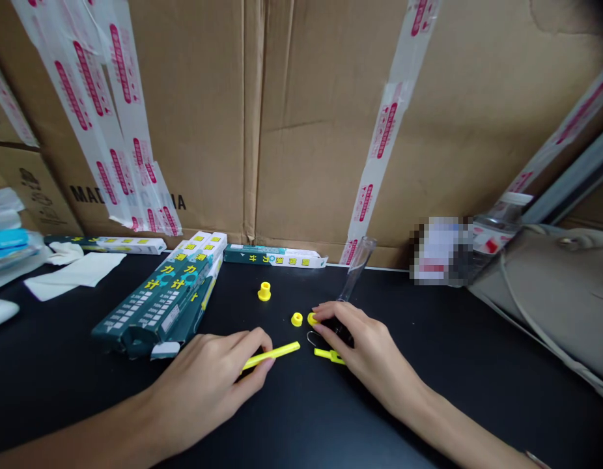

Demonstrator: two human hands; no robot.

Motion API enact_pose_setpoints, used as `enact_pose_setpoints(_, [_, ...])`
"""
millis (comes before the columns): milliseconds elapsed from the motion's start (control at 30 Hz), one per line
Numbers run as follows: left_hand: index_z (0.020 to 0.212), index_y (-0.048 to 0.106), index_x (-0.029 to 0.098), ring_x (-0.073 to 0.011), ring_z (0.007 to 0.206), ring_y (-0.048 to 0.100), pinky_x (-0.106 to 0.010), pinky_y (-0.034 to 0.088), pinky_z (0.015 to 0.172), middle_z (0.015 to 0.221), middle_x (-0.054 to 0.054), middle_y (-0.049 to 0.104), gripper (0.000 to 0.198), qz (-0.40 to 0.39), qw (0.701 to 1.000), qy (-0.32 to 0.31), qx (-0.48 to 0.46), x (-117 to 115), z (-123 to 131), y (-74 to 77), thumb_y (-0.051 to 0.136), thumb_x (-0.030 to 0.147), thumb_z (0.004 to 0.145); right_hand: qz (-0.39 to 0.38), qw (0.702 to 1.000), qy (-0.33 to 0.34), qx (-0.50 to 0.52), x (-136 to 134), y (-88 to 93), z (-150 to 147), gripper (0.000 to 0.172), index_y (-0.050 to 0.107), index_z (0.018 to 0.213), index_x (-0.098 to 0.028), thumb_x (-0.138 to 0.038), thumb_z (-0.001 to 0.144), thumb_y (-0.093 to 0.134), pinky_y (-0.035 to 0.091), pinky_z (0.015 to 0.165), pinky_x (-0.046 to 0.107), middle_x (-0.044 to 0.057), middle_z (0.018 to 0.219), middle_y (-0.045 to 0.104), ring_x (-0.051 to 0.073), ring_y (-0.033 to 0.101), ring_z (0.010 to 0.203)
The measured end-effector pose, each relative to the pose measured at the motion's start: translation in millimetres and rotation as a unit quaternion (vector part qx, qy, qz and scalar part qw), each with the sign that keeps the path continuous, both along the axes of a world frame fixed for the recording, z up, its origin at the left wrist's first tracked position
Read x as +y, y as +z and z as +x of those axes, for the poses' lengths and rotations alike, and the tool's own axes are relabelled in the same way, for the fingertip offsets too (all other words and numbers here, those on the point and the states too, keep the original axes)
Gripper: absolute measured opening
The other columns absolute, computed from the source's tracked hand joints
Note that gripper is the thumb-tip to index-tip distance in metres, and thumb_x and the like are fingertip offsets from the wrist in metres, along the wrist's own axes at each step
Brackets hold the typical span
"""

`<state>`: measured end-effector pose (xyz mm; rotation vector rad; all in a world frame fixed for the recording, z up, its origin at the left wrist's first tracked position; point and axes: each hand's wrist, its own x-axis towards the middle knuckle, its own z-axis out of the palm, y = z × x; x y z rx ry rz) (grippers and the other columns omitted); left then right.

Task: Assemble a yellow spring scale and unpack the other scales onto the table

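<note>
My left hand [211,378] rests on the black table [428,365] and pinches a thin yellow strip [275,354] between thumb and fingers. My right hand [363,342] lies to the right of it, fingers curled over a dark part with a wire hook [312,339]; its fingertips touch a small yellow cap [312,318]. A clear tube [355,268] rises from under that hand toward the back. A second yellow ring [296,319] and a yellow bushing [264,291] lie just beyond. A yellow pronged piece [329,355] lies under the right hand's edge.
Several dark green long boxes [162,296] lie at left, one more [275,256] along the cardboard wall [301,117]. White tissues [74,272] sit at far left. A grey bag [555,293] and a plastic bottle [497,225] stand at right.
</note>
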<state>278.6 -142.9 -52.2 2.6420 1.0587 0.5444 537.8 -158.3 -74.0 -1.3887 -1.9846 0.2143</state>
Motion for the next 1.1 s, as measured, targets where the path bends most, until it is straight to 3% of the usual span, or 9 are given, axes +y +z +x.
enact_pose_setpoints(100, [0.094, 0.058, 0.025, -0.0111, 0.051, 0.057, -0.025, 0.034, 0.050, 0.069, 0.008, 0.061, 0.013, -0.003, 1.000, -0.004, -0.009, 0, -1, -0.8, 0.046, 0.027, 0.100, 0.010, 1.000, -0.013, 0.017, -1, 1.5, 1, 0.011, 0.063, 0.100, -0.024, -0.018, 0.092, 0.066, 0.059, 0.078, 0.041, 0.003, 0.096, 0.073, 0.024, 0.071, 0.088])
enact_pose_setpoints(200, [0.095, 0.059, 0.026, -0.0104, 0.051, 0.057, -0.024, 0.034, 0.050, 0.069, 0.008, 0.061, 0.014, -0.006, 0.999, -0.006, -0.032, 0, -2, -3.0, 0.046, 0.028, 0.101, 0.037, 0.999, -0.013, 0.038, -4, 5.7, -2, 0.016, 0.062, 0.105, -0.023, -0.017, 0.092, 0.065, 0.059, 0.080, 0.037, 0.004, 0.100, 0.071, 0.021, 0.070, 0.089])
enact_pose_setpoints(367, [0.098, 0.059, 0.026, -0.0078, 0.048, 0.054, -0.021, 0.034, 0.047, 0.065, 0.009, 0.059, 0.012, -0.034, 0.997, -0.018, -0.068, 0, -3, -5.1, 0.048, 0.029, 0.100, 0.075, 0.992, 0.053, 0.087, -18, 13.6, -18, 0.021, 0.066, 0.109, -0.020, -0.011, 0.092, 0.059, 0.058, 0.076, 0.028, 0.006, 0.100, 0.064, 0.016, 0.067, 0.083])
enact_pose_setpoints(533, [0.095, 0.058, 0.025, -0.0072, 0.048, 0.053, -0.020, 0.035, 0.048, 0.065, 0.009, 0.058, 0.010, -0.003, 0.997, -0.038, -0.066, -1, -3, -2.4, 0.049, 0.025, 0.099, 0.063, 0.987, 0.093, 0.115, -28, 15.7, -27, 0.027, 0.068, 0.110, -0.020, -0.006, 0.089, 0.058, 0.058, 0.076, 0.023, 0.006, 0.102, 0.063, 0.013, 0.067, 0.083])
enact_pose_setpoints(700, [0.095, 0.058, 0.025, -0.0072, 0.048, 0.054, -0.020, 0.036, 0.048, 0.066, 0.009, 0.059, 0.010, 0.013, 0.997, -0.049, -0.061, -1, -3, -0.9, 0.049, 0.025, 0.100, 0.056, 0.986, 0.088, 0.127, -26, 15.9, -26, 0.031, 0.066, 0.113, -0.022, -0.005, 0.087, 0.062, 0.057, 0.076, 0.023, 0.004, 0.101, 0.066, 0.013, 0.065, 0.081])
enact_pose_setpoints(967, [0.098, 0.057, 0.025, -0.0083, 0.046, 0.054, -0.022, 0.036, 0.049, 0.065, 0.009, 0.060, 0.010, 0.028, 0.997, -0.052, -0.056, -2, -2, -2.7, 0.048, 0.026, 0.102, 0.051, 0.987, 0.105, 0.110, -29, 14.2, -25, 0.034, 0.062, 0.118, -0.025, -0.007, 0.089, 0.064, 0.058, 0.081, 0.023, 0.003, 0.106, 0.067, 0.014, 0.068, 0.092])
enact_pose_setpoints(1100, [0.099, 0.057, 0.025, -0.0089, 0.046, 0.055, -0.023, 0.036, 0.048, 0.065, 0.009, 0.060, 0.011, 0.025, 0.997, -0.061, -0.049, -1, -2, -1.5, 0.047, 0.028, 0.103, 0.022, 0.979, 0.131, 0.152, -29, 11.4, -24, 0.034, 0.061, 0.119, -0.025, -0.006, 0.091, 0.061, 0.061, 0.082, 0.023, 0.004, 0.109, 0.066, 0.014, 0.070, 0.093])
